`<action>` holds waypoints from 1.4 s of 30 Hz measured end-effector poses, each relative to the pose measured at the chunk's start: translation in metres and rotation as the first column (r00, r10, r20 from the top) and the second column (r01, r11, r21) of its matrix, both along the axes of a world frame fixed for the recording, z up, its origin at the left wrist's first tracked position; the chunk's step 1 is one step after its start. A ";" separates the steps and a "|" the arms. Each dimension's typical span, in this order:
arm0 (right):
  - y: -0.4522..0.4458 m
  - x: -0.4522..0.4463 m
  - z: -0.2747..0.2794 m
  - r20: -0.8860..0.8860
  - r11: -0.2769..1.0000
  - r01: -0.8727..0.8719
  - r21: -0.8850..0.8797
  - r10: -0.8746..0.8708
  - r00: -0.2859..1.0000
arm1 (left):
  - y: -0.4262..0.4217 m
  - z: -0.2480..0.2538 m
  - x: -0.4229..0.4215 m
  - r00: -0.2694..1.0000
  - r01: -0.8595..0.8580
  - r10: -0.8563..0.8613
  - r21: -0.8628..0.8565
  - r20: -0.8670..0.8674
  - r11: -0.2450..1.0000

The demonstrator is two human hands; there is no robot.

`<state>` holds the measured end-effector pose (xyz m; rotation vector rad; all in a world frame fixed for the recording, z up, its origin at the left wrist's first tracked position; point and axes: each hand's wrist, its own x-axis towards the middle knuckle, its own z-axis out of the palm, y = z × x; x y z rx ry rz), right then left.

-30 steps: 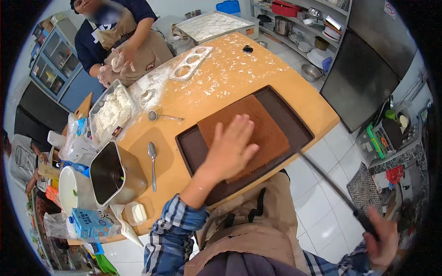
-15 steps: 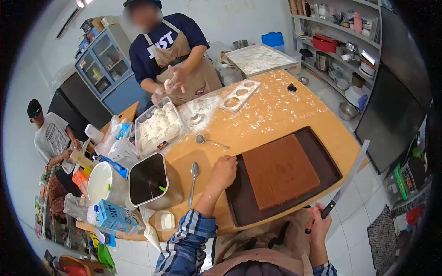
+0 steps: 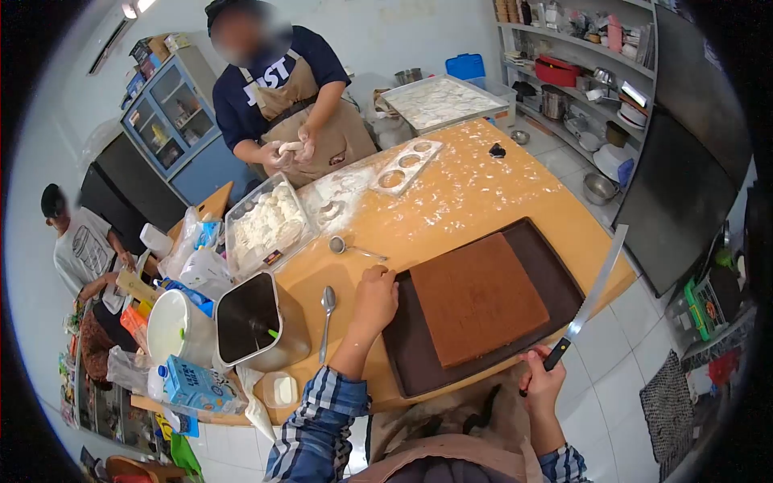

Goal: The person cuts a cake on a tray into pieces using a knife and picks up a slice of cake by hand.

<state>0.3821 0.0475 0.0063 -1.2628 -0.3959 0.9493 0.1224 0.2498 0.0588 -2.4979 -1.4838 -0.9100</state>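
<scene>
A brown rectangular sheet cake [image 3: 481, 299] lies on a dark baking tray [image 3: 409, 354] at the table's near edge. My left hand [image 3: 375, 299] has its fingers curled at the tray's left rim, by the upper left corner. In my right hand [image 3: 541, 380] is a long serrated knife [image 3: 597, 283], gripped by its black handle. Its blade points up and away, to the right of the tray and apart from the cake. The undersides of my left fingers are hidden.
Left of my arm stand a spoon [image 3: 326, 322], a deep metal tin [image 3: 291, 328], a white bucket [image 3: 171, 326] and a milk carton [image 3: 197, 390]. Across the table, a person [image 3: 302, 121] handles dough beside a dough box [image 3: 270, 225] and a ring cutter plate [image 3: 407, 167].
The view has shifted slightly, moving the scene left. My knife is a little higher. The person opposite has brought both hands together around a piece of dough.
</scene>
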 end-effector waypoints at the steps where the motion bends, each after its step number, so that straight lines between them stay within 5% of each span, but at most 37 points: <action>1: 0.000 0.000 0.000 -0.003 1.000 0.001 -0.002 -0.001 1.000 | 0.002 -0.001 0.000 1.000 -0.008 0.007 -0.048 -0.018 0.999; 6: 0.003 -0.001 -0.003 0.010 0.999 -0.002 0.047 0.001 1.000 | 0.004 0.000 0.000 0.994 -0.058 0.036 -0.217 -0.102 0.974; 13: 0.011 -0.002 0.002 0.025 0.999 0.026 -0.020 -0.025 0.999 | 0.013 -0.014 -0.003 0.996 -0.032 0.023 -0.104 -0.084 0.994; 26: 0.026 0.007 -0.005 -0.009 0.995 0.104 -0.008 -0.104 0.994 | 0.018 -0.013 -0.010 0.995 -0.062 0.044 -0.223 -0.086 0.973; 42: 0.036 0.014 0.013 0.103 0.998 -0.023 -0.054 0.029 0.994 | -0.059 0.003 -0.038 0.983 -0.179 0.141 -0.467 -0.114 0.866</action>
